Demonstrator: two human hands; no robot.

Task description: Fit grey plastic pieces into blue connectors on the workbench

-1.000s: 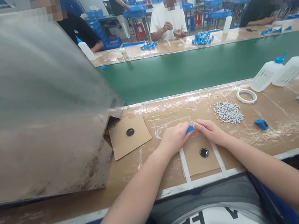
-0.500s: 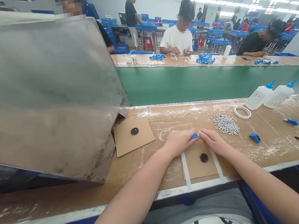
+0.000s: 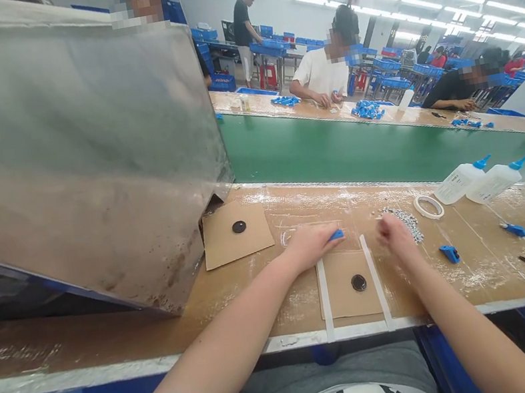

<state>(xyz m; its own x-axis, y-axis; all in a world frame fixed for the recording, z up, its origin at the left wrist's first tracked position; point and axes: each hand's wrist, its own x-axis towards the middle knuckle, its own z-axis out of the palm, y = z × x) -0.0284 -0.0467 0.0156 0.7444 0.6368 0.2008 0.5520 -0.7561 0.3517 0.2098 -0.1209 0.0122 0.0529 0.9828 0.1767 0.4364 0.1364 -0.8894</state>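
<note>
My left hand (image 3: 312,245) is closed round a small blue plastic part (image 3: 336,234), whose end sticks out past the fingertips above a cardboard sheet. My right hand (image 3: 396,235) has its fingers curled together, a little blurred, at the left edge of a pile of small grey pieces (image 3: 410,225). Whatever may be between those fingers is too small to make out. Below the hands lies the cardboard sheet (image 3: 344,297), held by two white tape strips, with a round black piece (image 3: 359,283) on it.
Another cardboard sheet (image 3: 221,248) with a black disc (image 3: 239,227) lies left, beside a large metal housing (image 3: 82,154). To the right are a tape roll (image 3: 428,207), two bottles (image 3: 460,182) and loose blue parts (image 3: 449,253). A green belt (image 3: 334,143) runs behind; co-workers sit across it.
My right hand has moved right, away from the blue part, to the grey pile. The left hand keeps the blue part in nearly the same place. The view has shifted slightly.
</note>
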